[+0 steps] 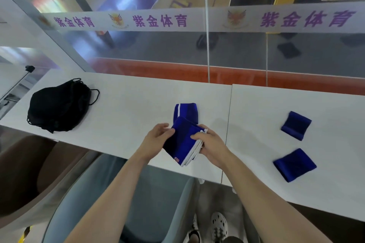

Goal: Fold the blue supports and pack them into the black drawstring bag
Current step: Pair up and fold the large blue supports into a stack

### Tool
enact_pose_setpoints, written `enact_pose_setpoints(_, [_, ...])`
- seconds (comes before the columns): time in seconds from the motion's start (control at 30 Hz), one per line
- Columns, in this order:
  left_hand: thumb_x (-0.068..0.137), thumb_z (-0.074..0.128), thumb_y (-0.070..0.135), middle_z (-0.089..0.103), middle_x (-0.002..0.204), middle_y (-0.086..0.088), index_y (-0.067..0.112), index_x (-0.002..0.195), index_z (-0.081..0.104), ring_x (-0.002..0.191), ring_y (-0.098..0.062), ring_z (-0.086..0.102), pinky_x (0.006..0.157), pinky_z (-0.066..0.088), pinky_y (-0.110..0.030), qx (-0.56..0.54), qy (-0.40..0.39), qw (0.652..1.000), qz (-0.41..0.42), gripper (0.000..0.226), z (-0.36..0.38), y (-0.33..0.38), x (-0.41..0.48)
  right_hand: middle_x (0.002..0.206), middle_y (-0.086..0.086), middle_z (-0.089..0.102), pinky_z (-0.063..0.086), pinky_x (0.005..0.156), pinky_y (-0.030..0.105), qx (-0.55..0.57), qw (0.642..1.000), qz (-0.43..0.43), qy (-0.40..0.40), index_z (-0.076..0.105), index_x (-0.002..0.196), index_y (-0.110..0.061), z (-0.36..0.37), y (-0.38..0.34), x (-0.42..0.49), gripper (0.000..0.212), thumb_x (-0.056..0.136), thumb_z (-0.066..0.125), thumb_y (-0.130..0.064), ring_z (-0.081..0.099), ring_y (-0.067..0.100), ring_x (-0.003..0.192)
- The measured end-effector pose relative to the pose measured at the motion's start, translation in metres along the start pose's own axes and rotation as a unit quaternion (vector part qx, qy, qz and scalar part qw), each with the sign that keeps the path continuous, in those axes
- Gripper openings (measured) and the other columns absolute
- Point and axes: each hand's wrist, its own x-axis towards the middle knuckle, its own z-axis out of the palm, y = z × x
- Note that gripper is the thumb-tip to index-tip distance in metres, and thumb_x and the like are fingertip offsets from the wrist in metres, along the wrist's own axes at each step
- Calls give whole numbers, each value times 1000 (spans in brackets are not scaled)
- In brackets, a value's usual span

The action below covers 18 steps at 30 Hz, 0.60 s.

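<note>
Blue support (182, 141), white-striped, hangs just above the near edge of the table (128, 100), left hand (158, 136) pinching its left side, right hand (212, 144) curled round its white-trimmed end: folding looks nearly done, and next it likely needs carrying to the black drawstring bag (59, 104), well apart at left.

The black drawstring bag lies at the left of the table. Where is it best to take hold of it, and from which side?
Probably at the far right corner of the black drawstring bag, coming from the right. The cords loop out there and the mouth seems gathered there, while the rest lies slumped, offering no firm edge.
</note>
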Motion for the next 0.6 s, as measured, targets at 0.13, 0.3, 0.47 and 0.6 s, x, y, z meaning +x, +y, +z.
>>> enact_pose_setpoints(0.13, [105,73,34,82,112,-14,8,117,74,101,-30,78,93,65,-46,-33,-52,998,-10,28,5,-7,2,120,11,81,62,103,54,-54,999,-1,2,71,129,-13,-4,-8,2,28,101,73,-19,79,28,111])
enact_pose_setpoints(0.3, [96,85,33,83,99,-11,5,107,73,93,-32,80,75,67,-39,8,5,1000,16,33,13,-10,9,106,1,83,67,92,51,-201,977,-46,51,79,116,-25,-12,-7,8,15,103,74,-31,81,21,98])
enact_pose_setpoints(0.47, [104,75,22,78,113,-14,22,127,53,98,-30,77,82,66,-41,-85,28,996,4,32,12,-27,21,116,12,81,69,85,49,-77,995,42,54,64,131,-14,-8,1,28,44,94,85,-24,83,29,98])
enact_pose_setpoints(0.6, [104,72,10,74,120,-23,24,132,46,94,-28,76,78,65,-40,-182,38,982,-44,41,13,-43,37,115,15,80,69,73,40,-109,991,57,47,66,124,-10,-9,16,40,31,97,79,-4,83,29,92])
